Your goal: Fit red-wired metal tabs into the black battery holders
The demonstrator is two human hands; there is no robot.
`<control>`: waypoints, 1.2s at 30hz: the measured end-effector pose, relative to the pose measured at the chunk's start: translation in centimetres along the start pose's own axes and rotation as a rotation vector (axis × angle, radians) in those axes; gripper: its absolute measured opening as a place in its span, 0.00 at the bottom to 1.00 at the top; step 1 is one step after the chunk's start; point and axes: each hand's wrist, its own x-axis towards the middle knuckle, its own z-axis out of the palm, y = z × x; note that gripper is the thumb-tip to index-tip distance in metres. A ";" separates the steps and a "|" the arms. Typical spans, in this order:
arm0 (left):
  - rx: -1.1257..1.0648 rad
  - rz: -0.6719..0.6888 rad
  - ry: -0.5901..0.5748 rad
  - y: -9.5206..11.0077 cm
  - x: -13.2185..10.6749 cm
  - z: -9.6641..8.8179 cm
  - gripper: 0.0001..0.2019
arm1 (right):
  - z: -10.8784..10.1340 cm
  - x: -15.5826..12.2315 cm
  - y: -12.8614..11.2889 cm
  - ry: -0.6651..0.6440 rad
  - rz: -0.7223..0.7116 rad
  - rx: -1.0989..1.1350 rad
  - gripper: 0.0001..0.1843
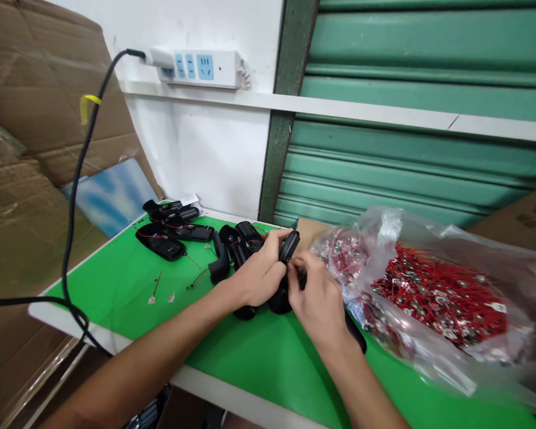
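My left hand [259,271] is closed around a black plastic housing [289,245] held upright over the green table [129,280]. Close against it, my right hand [316,295] pinches at the lower part of the same housing. What its fingertips hold is too small to make out. More black housings [236,238] lie just behind and under my hands. A further group of black housings with red wires [172,229] lies at the table's far left.
A clear plastic bag of red wires with metal terminals [433,292] fills the right side. Loose wire pieces [154,292] lie on the table at left. A black cable [74,208] hangs from a wall power strip [201,67]. Cardboard [22,149] stands left.
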 end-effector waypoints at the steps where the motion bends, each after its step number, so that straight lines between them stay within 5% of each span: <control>1: 0.054 -0.009 -0.002 0.1 -0.1 0.0 0.35 | -0.1 0.0 0.0 -0.012 -0.005 0.005 0.10; 7: 0.231 0.067 0.011 0.0 -0.4 0.3 0.34 | -0.5 0.1 0.2 -0.058 -0.051 0.003 0.11; 15: 0.085 0.090 -0.003 -0.2 -0.2 0.0 0.30 | -0.8 0.4 0.4 -0.121 -0.075 0.033 0.09; 20: 0.203 0.089 -0.012 -0.1 -0.4 0.6 0.31 | -0.9 0.2 0.5 -0.170 -0.044 0.026 0.12; 24: 0.221 0.070 0.025 0.0 -0.6 0.9 0.32 | -0.7 0.1 0.5 -0.125 -0.055 0.038 0.12; 32: -0.100 0.066 0.061 -0.5 0.2 0.6 0.32 | -0.5 0.2 0.4 -0.033 -0.048 0.060 0.07; 36: 0.001 0.046 0.062 -0.4 -0.2 0.9 0.33 | -0.3 0.1 0.5 -0.050 -0.033 0.051 0.07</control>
